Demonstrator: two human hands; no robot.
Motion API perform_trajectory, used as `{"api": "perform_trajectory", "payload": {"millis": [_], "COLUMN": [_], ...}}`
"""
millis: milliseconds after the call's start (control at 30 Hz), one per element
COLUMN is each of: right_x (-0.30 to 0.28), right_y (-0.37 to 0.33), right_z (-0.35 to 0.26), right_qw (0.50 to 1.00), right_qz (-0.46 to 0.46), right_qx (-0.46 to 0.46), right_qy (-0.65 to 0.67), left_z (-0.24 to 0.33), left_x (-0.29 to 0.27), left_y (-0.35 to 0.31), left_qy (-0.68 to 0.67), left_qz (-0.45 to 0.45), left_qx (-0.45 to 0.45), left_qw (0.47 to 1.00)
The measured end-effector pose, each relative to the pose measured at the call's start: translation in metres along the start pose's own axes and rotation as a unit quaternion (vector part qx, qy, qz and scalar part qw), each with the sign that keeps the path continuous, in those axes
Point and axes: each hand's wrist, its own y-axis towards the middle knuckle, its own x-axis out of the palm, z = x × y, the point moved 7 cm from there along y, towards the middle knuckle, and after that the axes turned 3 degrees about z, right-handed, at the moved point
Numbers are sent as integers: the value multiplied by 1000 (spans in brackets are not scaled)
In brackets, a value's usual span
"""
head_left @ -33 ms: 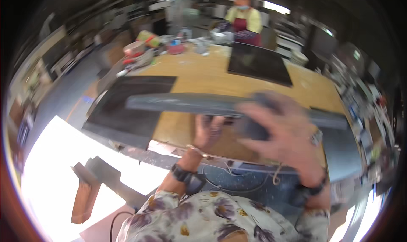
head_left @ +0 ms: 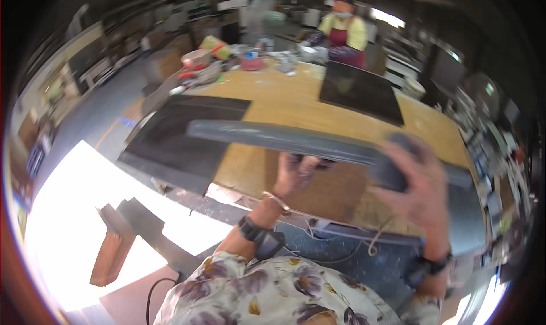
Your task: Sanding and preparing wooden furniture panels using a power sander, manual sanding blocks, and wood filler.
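Observation:
A long grey panel (head_left: 273, 138) is tilted up so that I see mostly its narrow edge, running from left of centre to the right above the table. Beneath it my left hand (head_left: 293, 174) grips its near underside, the fingertips partly hidden by the panel. My right hand (head_left: 418, 183) is bent round a dark grey block (head_left: 392, 168) and holds it against the panel toward its right end. Motion smears these right fingers a little. What the block is made of, I cannot make out.
The wooden table (head_left: 284, 106) bears a dark panel (head_left: 182, 126) at left and another dark panel (head_left: 361, 92) at the back. Tubs and cloths (head_left: 205, 63) crowd the far left corner. Across the table stands a person (head_left: 344, 35) in an apron.
My right hand has moved rightward along the panel with the block. My left hand keeps its hold underneath. The whole view has shifted slightly.

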Motion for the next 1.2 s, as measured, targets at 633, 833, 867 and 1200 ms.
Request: {"api": "perform_trajectory", "payload": {"millis": [633, 833, 867, 1200], "right_x": [88, -39, -32, 117], "right_y": [55, -166, -226, -319], "right_z": [-120, 169, 201, 177], "right_qw": [993, 902, 814, 786], "right_qz": [1, 263, 353, 77], "right_qx": [-88, 338, 429, 542], "right_qy": [79, -65, 170, 288], "left_z": [-24, 1, 8, 42], "left_x": [-50, -23, -9, 73], "left_y": [-11, 52, 62, 125], "left_qy": [-14, -5, -7, 239], "left_qz": [124, 74, 60, 145], "left_qx": [58, 0, 2, 10], "left_qw": [990, 997, 998, 960]}}
